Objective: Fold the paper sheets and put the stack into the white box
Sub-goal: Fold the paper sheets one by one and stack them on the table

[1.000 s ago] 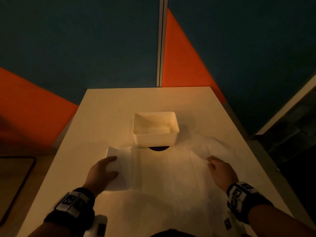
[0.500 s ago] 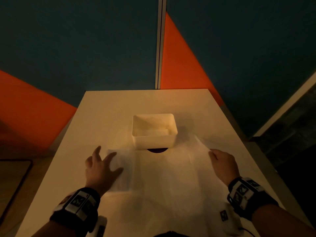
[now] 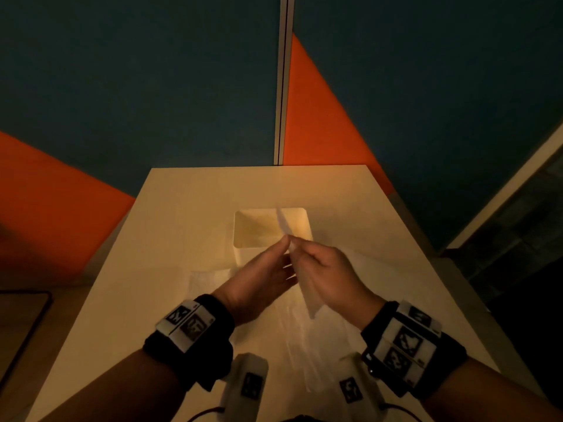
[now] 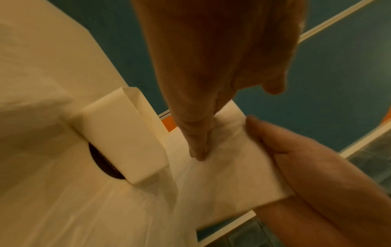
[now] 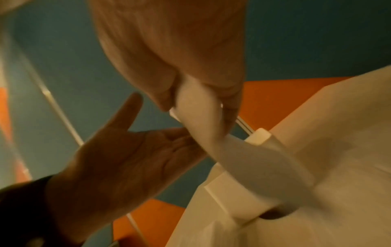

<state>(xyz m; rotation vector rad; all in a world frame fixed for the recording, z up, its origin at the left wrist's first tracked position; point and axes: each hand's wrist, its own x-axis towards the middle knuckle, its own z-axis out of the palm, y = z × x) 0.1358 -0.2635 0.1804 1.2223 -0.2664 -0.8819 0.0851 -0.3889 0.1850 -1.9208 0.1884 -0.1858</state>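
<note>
Dim, warm lighting. Pale rectangular table (image 3: pixel 195 214) stands against dark teal wall panels (image 3: pixel 137 71) with orange triangular sections (image 3: pixel 316 117); a light vertical strip (image 3: pixel 281 80) divides the panels

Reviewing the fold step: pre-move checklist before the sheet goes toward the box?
1. Right hand has a grip on the lifted paper sheet: ok.
2. Left hand fingers straight, supporting the sheet: ok.
3. Sheet fully folded: cannot tell, blurred.
4. White box upright and open: ok.
5. Box interior clear: cannot tell.
6. More sheets left flat on the table, unstacked: not ok.
</note>
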